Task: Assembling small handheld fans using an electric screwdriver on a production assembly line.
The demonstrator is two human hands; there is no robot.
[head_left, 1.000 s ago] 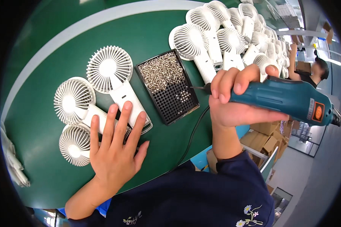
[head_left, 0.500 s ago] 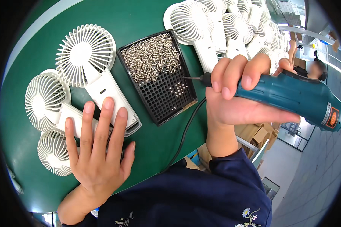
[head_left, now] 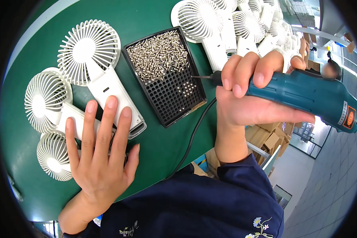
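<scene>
- Three white fans point(head_left: 83, 49) are lying overlapped at the left of the frame; uneven pressure is probably risking a slide.
- The left grip point(head_left: 101, 162) is resting open across their handles, fingers spread, enclosing nothing; that loose contact is likely offering little hold against a twist.
- A black tray point(head_left: 158, 101) at upper centre is holding heaped screws point(head_left: 158, 55); a knock is risking a spill onto the green desk point(head_left: 154, 154).
- A black cord point(head_left: 194, 137) is curving just beside the tray; a tug could be jarring it.
- The right grip point(head_left: 244, 104), right of centre, is clasping a teal electric screwdriver point(head_left: 297, 93), its bit point(head_left: 202, 77) pointing left over the tray's edge; a dip could be scattering screws.
- Compared with one second ago, fans and left grip are appearing farther left, the tray higher and leftward; the right grip is keeping its clasp.
</scene>
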